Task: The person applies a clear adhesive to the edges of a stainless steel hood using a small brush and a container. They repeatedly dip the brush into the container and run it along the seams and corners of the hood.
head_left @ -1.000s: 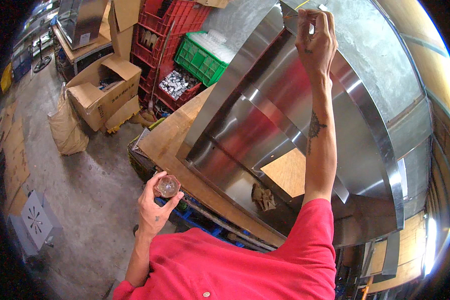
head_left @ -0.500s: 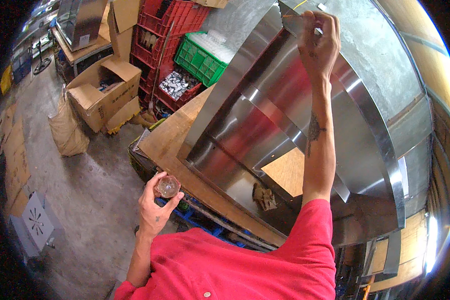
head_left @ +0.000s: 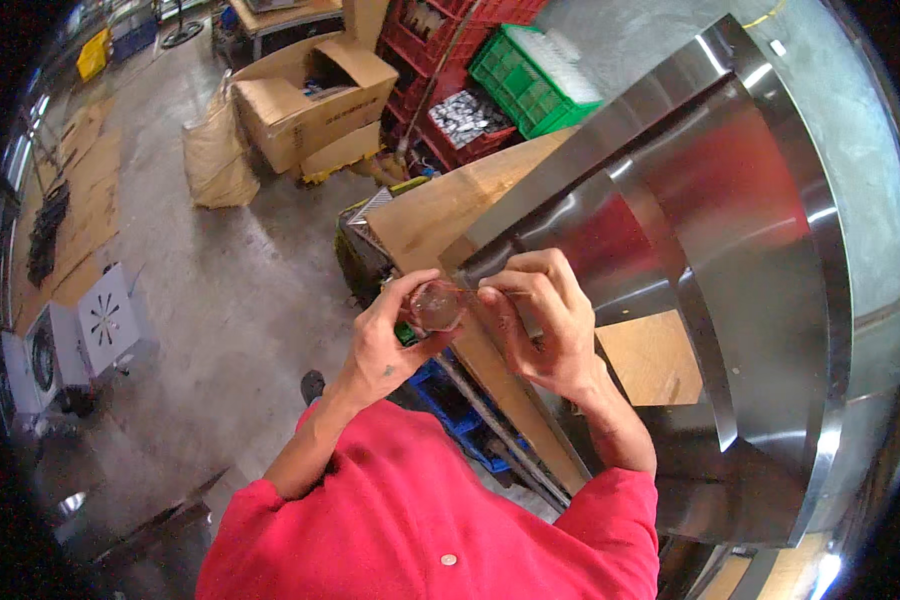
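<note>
My left hand (head_left: 378,338) grips a small clear round cup (head_left: 436,308) by its sides, with the open top facing up. Between the thumb and fingertips of my right hand (head_left: 550,325) is a thin orange-brown stick (head_left: 467,290). Its far end reaches the cup's rim; whether the tip dips inside is too small to tell. Both hands are close together above the near edge of a wooden-topped table (head_left: 450,215). A large shiny sheet-metal piece (head_left: 760,270) with raised edges and a cutout lies on that table, beyond my right hand.
Red crates (head_left: 470,120) and a green crate (head_left: 530,80) stand past the table. An open cardboard box (head_left: 320,115) and a woven sack (head_left: 218,160) rest on the floor to the left. Grey metal housings (head_left: 105,310) lie at the far left, and blue bins (head_left: 460,415) sit under the table.
My right hand has come back from the far end of the sheet metal to the cup, bringing the stick. My left hand still holds the cup. The view has shifted left.
</note>
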The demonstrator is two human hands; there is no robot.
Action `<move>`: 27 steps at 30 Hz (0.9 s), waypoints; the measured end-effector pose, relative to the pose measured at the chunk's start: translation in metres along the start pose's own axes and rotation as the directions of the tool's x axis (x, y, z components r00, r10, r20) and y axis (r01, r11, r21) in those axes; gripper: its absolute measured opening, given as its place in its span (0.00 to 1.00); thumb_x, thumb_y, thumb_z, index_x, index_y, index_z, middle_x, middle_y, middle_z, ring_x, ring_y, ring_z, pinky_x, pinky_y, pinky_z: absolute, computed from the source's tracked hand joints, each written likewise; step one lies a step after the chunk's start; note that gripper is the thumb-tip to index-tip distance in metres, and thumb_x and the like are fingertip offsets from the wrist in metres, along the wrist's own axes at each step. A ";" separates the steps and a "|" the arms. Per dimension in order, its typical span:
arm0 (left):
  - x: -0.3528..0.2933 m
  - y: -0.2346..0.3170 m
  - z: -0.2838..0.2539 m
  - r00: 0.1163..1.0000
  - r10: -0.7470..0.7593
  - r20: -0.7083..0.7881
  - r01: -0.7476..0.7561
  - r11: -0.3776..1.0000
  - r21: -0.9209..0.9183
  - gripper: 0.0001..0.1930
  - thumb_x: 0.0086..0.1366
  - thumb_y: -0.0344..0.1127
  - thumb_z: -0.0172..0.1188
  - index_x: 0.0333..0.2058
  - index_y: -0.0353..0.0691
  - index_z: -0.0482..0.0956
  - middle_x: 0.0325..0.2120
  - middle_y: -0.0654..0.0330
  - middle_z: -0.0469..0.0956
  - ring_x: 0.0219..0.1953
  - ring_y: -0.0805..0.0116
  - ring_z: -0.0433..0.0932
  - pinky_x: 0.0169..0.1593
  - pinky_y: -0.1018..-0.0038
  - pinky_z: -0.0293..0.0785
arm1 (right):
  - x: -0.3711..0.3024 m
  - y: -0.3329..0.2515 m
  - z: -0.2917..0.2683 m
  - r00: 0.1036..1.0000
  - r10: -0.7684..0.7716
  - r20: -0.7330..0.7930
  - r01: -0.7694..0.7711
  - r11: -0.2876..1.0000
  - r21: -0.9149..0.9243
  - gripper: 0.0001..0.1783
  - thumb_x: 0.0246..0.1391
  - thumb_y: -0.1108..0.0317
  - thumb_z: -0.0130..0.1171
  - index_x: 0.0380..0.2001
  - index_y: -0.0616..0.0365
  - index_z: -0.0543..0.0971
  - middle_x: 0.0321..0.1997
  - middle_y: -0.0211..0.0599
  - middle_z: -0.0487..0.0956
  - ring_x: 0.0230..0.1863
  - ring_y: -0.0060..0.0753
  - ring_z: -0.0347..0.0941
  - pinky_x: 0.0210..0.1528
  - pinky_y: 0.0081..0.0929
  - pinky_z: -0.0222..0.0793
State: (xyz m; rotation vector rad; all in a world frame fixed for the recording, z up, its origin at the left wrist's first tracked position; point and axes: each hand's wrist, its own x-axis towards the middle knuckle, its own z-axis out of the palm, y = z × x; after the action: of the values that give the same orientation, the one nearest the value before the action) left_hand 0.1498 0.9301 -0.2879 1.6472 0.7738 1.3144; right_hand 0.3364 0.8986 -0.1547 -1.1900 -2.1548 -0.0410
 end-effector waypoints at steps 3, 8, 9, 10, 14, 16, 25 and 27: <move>-0.004 -0.003 0.000 0.999 0.041 -0.020 -0.041 0.999 0.023 0.35 0.58 0.31 0.82 0.63 0.40 0.76 0.52 0.52 0.84 0.52 0.59 0.86 0.54 0.66 0.83 | -0.005 0.009 0.015 0.994 -0.092 0.058 0.096 0.992 -0.077 0.13 0.56 0.78 0.74 0.43 0.58 0.84 0.42 0.40 0.80 0.40 0.43 0.78 0.41 0.38 0.73; -0.006 -0.009 0.000 0.999 0.032 -0.008 -0.033 0.999 -0.025 0.36 0.58 0.31 0.82 0.63 0.39 0.75 0.51 0.52 0.84 0.51 0.58 0.86 0.53 0.66 0.84 | -0.011 0.011 0.025 0.996 -0.071 0.051 0.073 0.997 -0.032 0.12 0.56 0.78 0.74 0.42 0.58 0.84 0.42 0.40 0.81 0.40 0.43 0.77 0.41 0.37 0.72; -0.006 -0.008 0.001 0.999 0.031 -0.008 -0.031 0.999 -0.013 0.35 0.58 0.31 0.82 0.63 0.38 0.75 0.51 0.52 0.84 0.52 0.58 0.86 0.53 0.66 0.84 | -0.011 0.010 0.024 0.997 -0.065 0.047 0.066 0.998 -0.019 0.12 0.56 0.78 0.74 0.42 0.58 0.84 0.42 0.40 0.81 0.40 0.43 0.77 0.42 0.37 0.72; -0.007 -0.007 0.000 1.000 0.030 -0.008 -0.030 1.000 -0.001 0.35 0.58 0.31 0.82 0.63 0.38 0.75 0.52 0.52 0.84 0.52 0.59 0.86 0.53 0.66 0.84 | -0.010 0.008 0.022 0.997 -0.058 0.044 0.059 0.998 -0.006 0.11 0.57 0.78 0.73 0.42 0.59 0.84 0.42 0.40 0.81 0.40 0.42 0.77 0.42 0.37 0.73; -0.007 -0.006 0.001 0.999 -0.034 0.014 0.034 0.999 -0.034 0.34 0.59 0.32 0.81 0.63 0.38 0.76 0.52 0.52 0.84 0.52 0.60 0.86 0.54 0.67 0.84 | -0.004 0.009 0.005 0.999 0.042 0.011 -0.042 0.998 0.035 0.12 0.60 0.72 0.71 0.45 0.57 0.81 0.44 0.46 0.80 0.45 0.53 0.78 0.47 0.46 0.75; -0.008 -0.009 0.002 0.997 -0.073 0.017 0.074 0.996 -0.040 0.34 0.60 0.32 0.81 0.63 0.39 0.76 0.52 0.52 0.84 0.51 0.61 0.86 0.54 0.67 0.84 | 0.013 0.014 -0.017 0.996 0.010 -0.088 -0.017 0.997 -0.074 0.12 0.60 0.71 0.71 0.44 0.57 0.80 0.44 0.46 0.80 0.46 0.54 0.78 0.47 0.46 0.76; -0.007 -0.004 -0.004 0.991 -0.130 0.032 0.132 0.990 -0.049 0.33 0.62 0.35 0.80 0.63 0.38 0.76 0.52 0.53 0.85 0.53 0.61 0.85 0.58 0.65 0.81 | 0.147 0.084 -0.172 0.698 -0.494 -0.518 0.003 0.726 -0.688 0.08 0.68 0.69 0.66 0.42 0.61 0.79 0.41 0.46 0.79 0.43 0.49 0.77 0.49 0.39 0.75; -0.009 -0.006 -0.005 0.985 -0.168 0.045 0.171 0.984 -0.051 0.33 0.62 0.38 0.81 0.63 0.40 0.77 0.53 0.55 0.85 0.54 0.64 0.84 0.61 0.67 0.79 | 0.161 0.103 -0.201 0.709 -0.510 -0.487 -0.034 0.665 -0.746 0.11 0.69 0.64 0.66 0.42 0.61 0.79 0.42 0.46 0.79 0.44 0.50 0.79 0.49 0.42 0.75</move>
State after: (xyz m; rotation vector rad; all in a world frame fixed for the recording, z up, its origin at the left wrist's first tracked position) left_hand 0.1435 0.9259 -0.2965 1.5252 0.8282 1.1692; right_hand 0.4645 1.0112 0.0639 -0.9859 -1.6081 -1.3655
